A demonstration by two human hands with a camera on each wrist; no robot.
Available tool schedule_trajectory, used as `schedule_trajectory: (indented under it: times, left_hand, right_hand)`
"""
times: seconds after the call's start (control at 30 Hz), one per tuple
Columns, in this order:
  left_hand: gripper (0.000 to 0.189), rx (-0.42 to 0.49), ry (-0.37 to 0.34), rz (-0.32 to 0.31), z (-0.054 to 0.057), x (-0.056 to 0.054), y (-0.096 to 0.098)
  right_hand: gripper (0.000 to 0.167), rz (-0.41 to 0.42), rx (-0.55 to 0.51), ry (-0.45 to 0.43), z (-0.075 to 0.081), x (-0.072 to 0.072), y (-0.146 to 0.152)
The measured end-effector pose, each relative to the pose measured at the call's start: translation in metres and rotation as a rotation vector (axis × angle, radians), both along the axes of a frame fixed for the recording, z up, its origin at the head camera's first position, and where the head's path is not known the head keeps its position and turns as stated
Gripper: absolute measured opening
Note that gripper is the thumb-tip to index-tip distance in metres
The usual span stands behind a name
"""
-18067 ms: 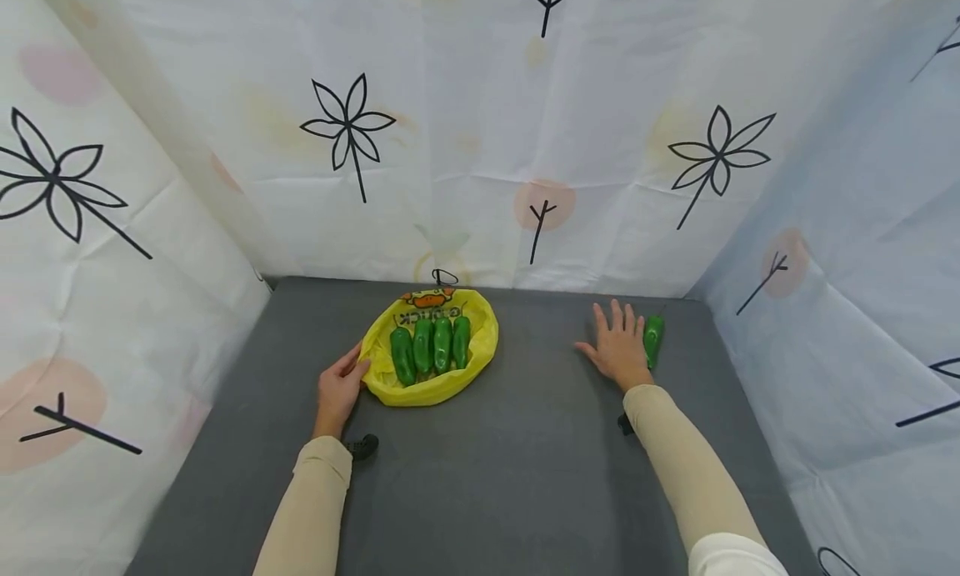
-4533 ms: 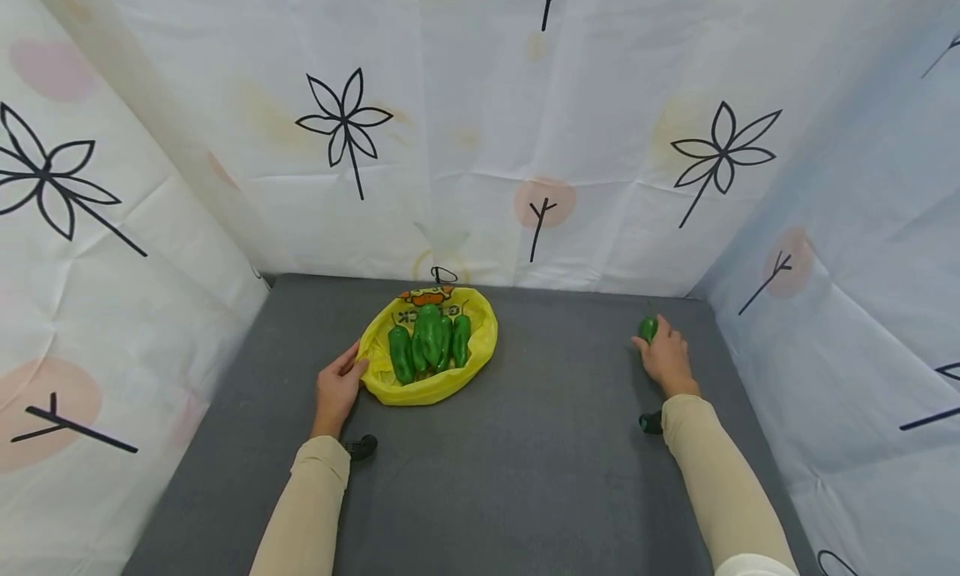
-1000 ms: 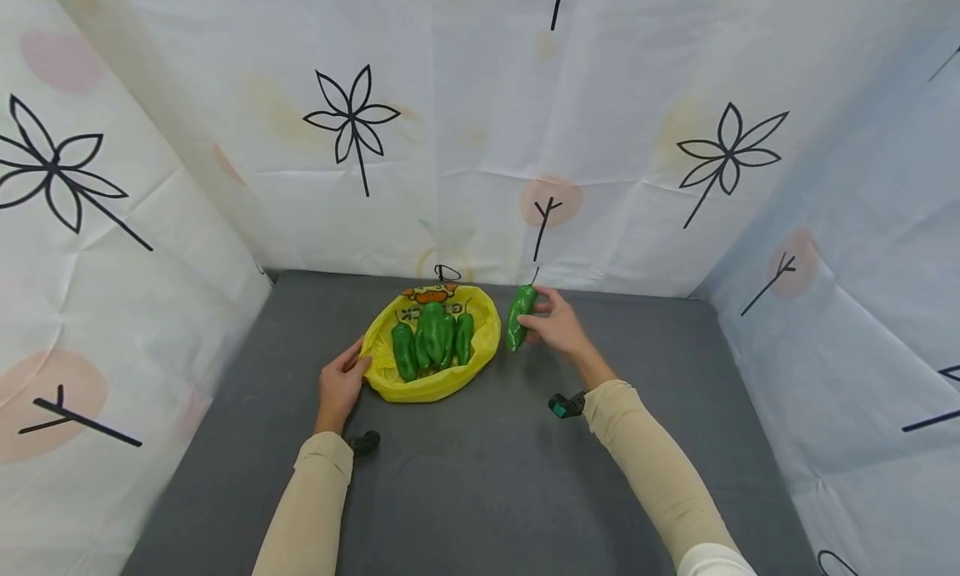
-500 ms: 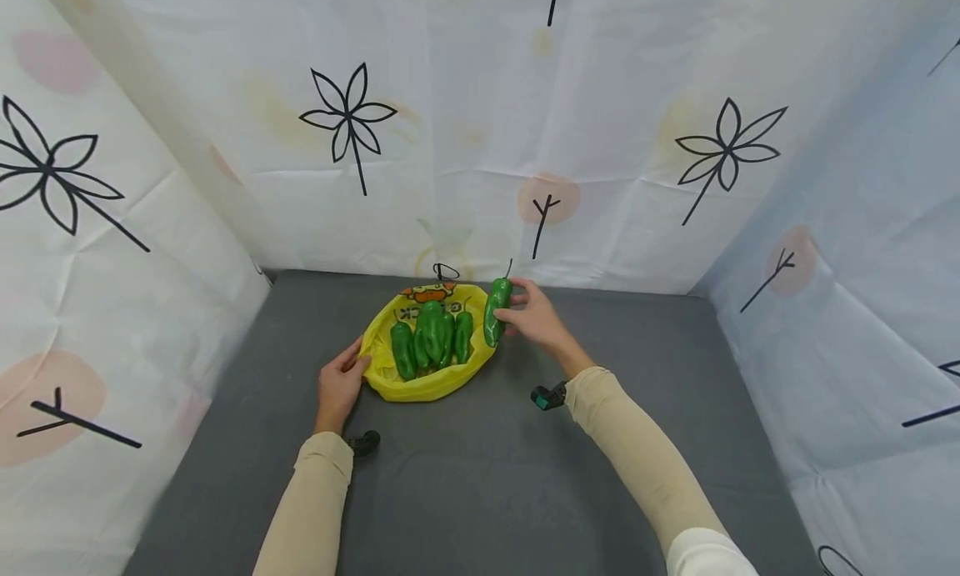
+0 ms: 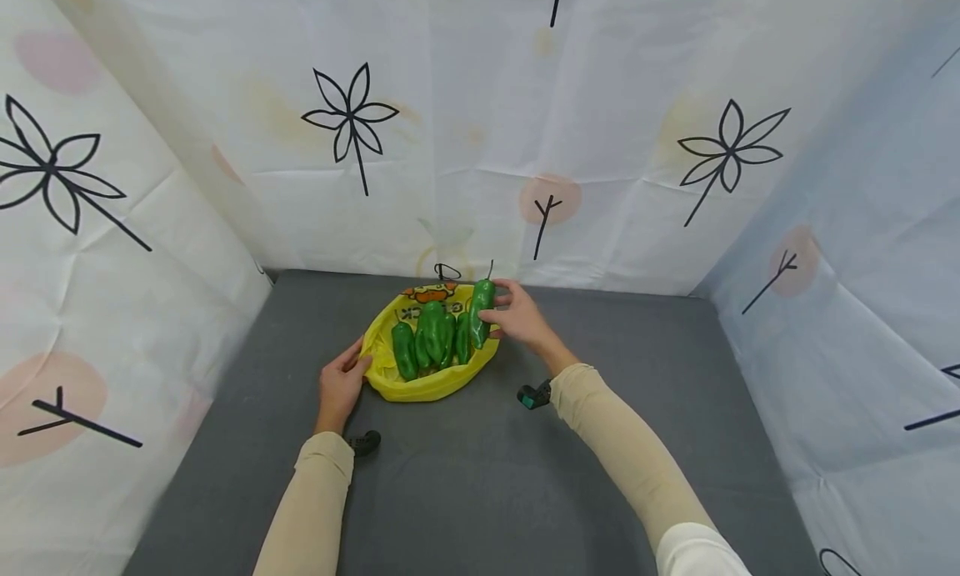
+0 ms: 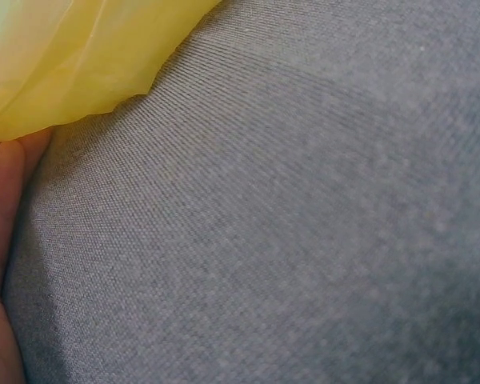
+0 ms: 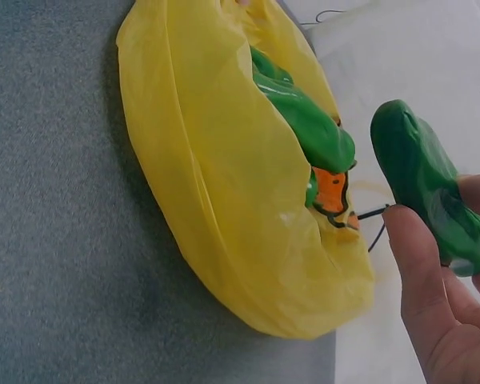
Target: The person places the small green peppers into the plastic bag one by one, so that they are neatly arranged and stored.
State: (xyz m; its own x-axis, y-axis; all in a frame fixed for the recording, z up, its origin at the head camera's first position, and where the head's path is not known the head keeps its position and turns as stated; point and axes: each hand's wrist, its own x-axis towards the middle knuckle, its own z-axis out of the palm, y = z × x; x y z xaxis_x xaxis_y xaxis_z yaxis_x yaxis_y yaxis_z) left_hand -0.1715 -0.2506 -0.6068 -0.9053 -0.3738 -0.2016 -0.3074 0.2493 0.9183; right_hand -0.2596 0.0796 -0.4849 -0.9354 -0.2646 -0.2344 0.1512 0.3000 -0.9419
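A yellow plastic bag (image 5: 427, 390) with its rim rolled open holds several green peppers (image 5: 433, 333), one lying across the top of the others. At the bag's left rim, my left hand (image 5: 340, 388) pinches the plastic between thumb and fingers; its fingers (image 6: 4, 192) show just under the yellow film in the left wrist view. My right hand (image 5: 522, 318) holds another green pepper (image 5: 481, 313) between thumb and fingers, stem up, over the right side of the bag. In the right wrist view this pepper (image 7: 424, 180) is raised beside the bag wall (image 7: 216, 176).
The grey tabletop (image 5: 465, 493) carries the bag near its back edge. White printed fabric (image 5: 480, 126) hangs behind the table and on both sides. Small black devices (image 5: 534, 395) sit on the wrists.
The right hand has brought the pepper leftward from the table's right side, now over the bag's right rim. Earlier, another pepper was added on top of the pile. The left hand stays put.
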Motion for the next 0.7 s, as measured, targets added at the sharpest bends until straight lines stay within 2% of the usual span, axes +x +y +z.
schedule_trajectory:
  times: [0.2,0.7]
  left_hand:
    - [0.047,0.004,-0.014,-0.005,0.002,0.0,-0.001]
    - [0.047,-0.005,-0.018,0.007,0.003,-0.001,0.001]
  right_hand:
    - [0.072,0.011,0.009,-0.012,-0.003,-0.001,-0.008]
    - [0.073,0.047,0.031,-0.014,-0.013,-0.002,-0.027]
